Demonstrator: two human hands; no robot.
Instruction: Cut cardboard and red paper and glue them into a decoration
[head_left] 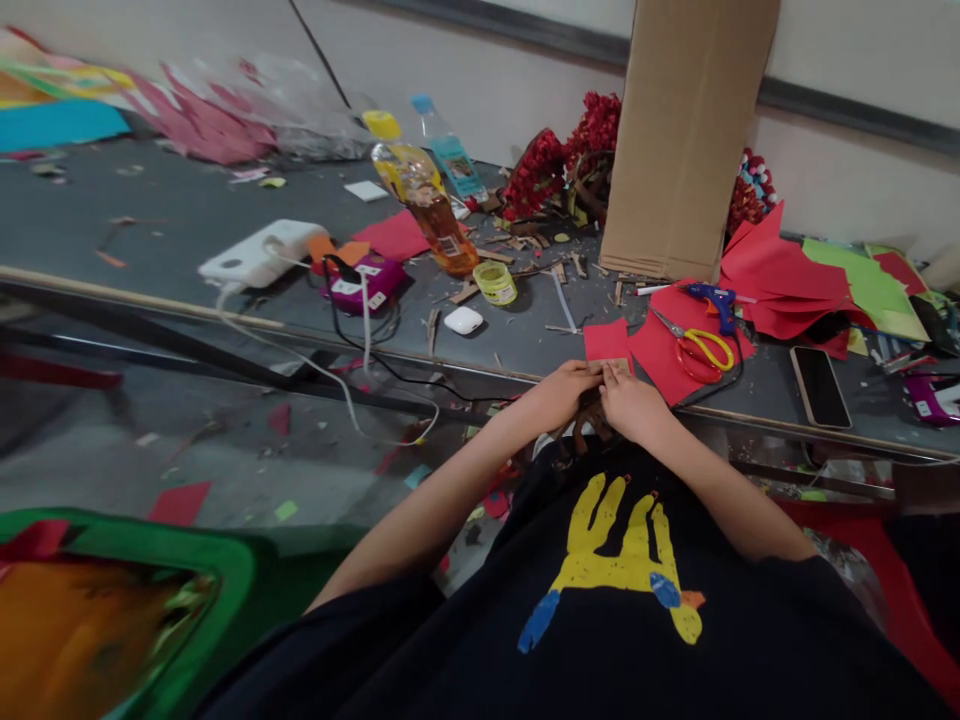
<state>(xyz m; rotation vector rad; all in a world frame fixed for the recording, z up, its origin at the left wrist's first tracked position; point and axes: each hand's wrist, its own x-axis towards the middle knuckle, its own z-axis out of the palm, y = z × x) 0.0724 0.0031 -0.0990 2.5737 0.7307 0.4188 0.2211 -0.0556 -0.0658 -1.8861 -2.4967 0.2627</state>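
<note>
My left hand (564, 392) and my right hand (631, 402) meet at the table's front edge. Their fingers are pressed together on a small brown piece of cardboard (616, 364), which they partly cover. A red paper piece (606, 341) lies flat just beyond it, against or under the cardboard; I cannot tell which. Below the fingers hang brown jagged strips (587, 428), perhaps part of the same piece. Right of my hands, yellow-and-red-handled scissors (701, 352) rest on a red sheet (651, 345), with a blue glue gun (716, 303) behind them.
A phone (820, 387) lies at right. Ahead are a white earphone case (463, 320), a yellow jar (496, 284), a tilted bottle (431, 205) and a tall cardboard sheet (686, 140). Cables run from a purple socket block (367, 284) over the edge. A green bin (244, 570) stands lower left.
</note>
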